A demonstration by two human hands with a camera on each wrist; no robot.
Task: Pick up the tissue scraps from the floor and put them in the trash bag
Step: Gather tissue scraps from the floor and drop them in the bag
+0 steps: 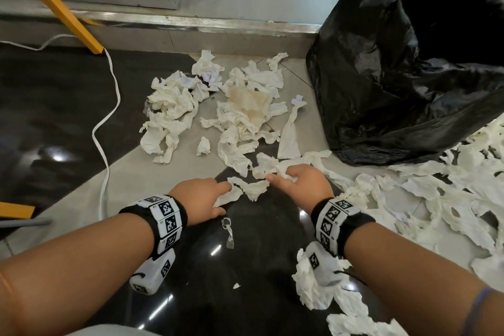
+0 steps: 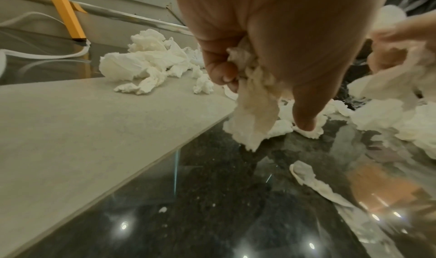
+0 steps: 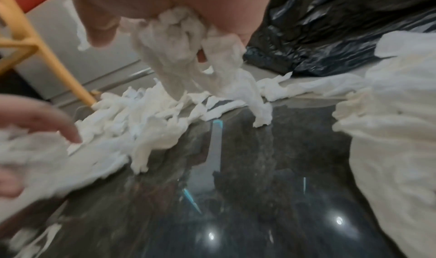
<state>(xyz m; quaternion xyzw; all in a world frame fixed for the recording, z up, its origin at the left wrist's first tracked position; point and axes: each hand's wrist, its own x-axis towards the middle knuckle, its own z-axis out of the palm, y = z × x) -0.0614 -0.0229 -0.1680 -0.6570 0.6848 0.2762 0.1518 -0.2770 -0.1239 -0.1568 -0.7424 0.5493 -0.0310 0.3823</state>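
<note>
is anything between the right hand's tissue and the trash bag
Nothing solid. The right hand grips tissue; only loose scraps lie on the floor toward the trash bag, whose mouth is open.

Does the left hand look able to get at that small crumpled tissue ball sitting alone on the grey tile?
Probably yes. The small tissue ball lies alone just ahead of the left hand with only bare tile between, but that hand already grips a tissue scrap, so it would be gathering on top of that.
</note>
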